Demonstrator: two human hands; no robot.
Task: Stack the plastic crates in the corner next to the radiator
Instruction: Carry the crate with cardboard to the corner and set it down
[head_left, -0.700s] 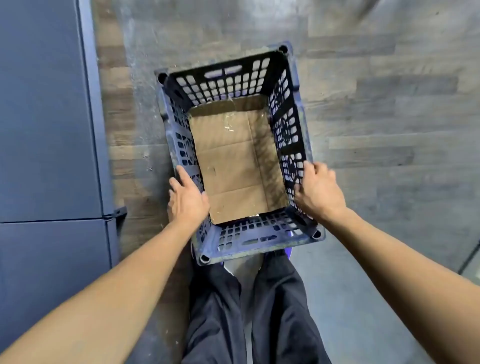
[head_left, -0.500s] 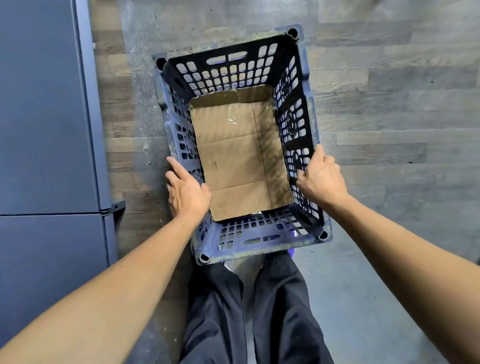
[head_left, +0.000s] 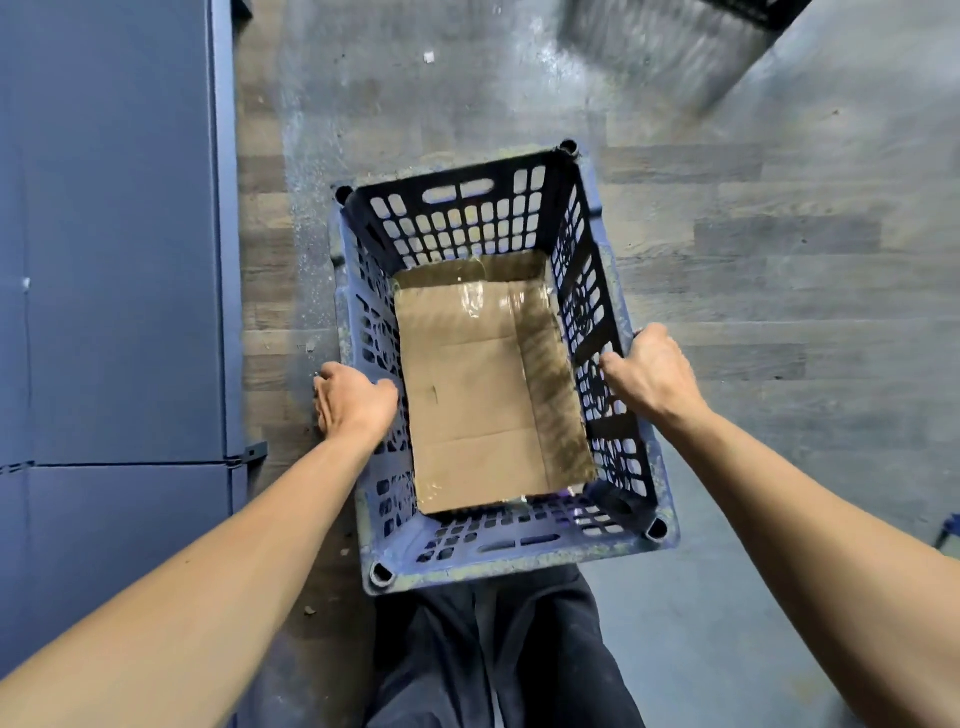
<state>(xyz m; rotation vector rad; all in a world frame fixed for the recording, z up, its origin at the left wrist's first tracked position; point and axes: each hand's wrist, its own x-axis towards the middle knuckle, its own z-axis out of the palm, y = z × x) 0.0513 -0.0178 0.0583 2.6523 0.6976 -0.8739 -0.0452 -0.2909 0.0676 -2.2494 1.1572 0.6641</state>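
A blue perforated plastic crate (head_left: 498, 556) stands upright in front of my legs, with a sheet of brown cardboard (head_left: 483, 395) lining its bottom. My left hand (head_left: 353, 402) grips the crate's left rim, its fingers curled over the outside and the thumb on top. On the opposite side, my right hand (head_left: 649, 371) grips the right rim, fingers curled over the edge. Whether the crate rests on the floor or is lifted cannot be told.
A dark blue cabinet (head_left: 114, 291) runs along the left, close to the crate. Grey wood-pattern flooring (head_left: 779, 260) spreads to the right and beyond. A dark object (head_left: 748, 10) shows at the top right edge. My dark trouser legs (head_left: 493, 654) are below the crate.
Both hands have gone from lying against the crate's sides to curling round its rims. The view has shifted, showing more floor beyond the crate.
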